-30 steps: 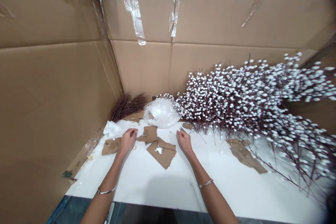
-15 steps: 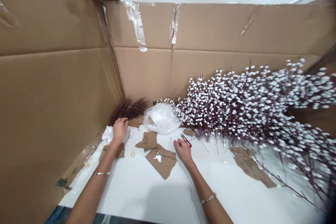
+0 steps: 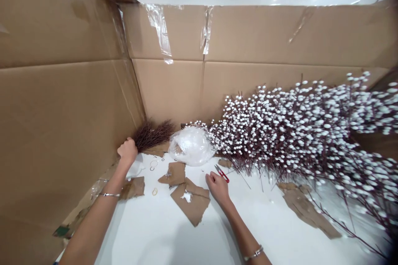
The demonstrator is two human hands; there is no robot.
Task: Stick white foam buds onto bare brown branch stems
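Note:
My left hand (image 3: 127, 150) is closed at the left end of a bundle of bare dark-brown twigs (image 3: 155, 133), against the cardboard wall. Its curled fingers hide whatever is in them. On the white table my right hand (image 3: 218, 188) rests as a fist, thumb side up. Anything inside that fist is hidden. Right beside its knuckles lie red-handled thread snips (image 3: 222, 174), not held. Between the hands are torn cardboard pieces (image 3: 192, 205) with a white scrap on top. Behind them sits a clear plastic bag (image 3: 192, 147) with white contents.
A large heap of brown stems with white buds (image 3: 289, 128) fills the right side. Tall cardboard walls (image 3: 255, 37) enclose the back and left. Small rings (image 3: 154, 165), a yellowish band (image 3: 154, 191) and a long cardboard strip (image 3: 307, 211) lie on the white table (image 3: 149, 232).
My left hand has moved left, from the front of the bare twigs to their left end. My right hand stays as a fist beside the snips. The view has shifted slightly.

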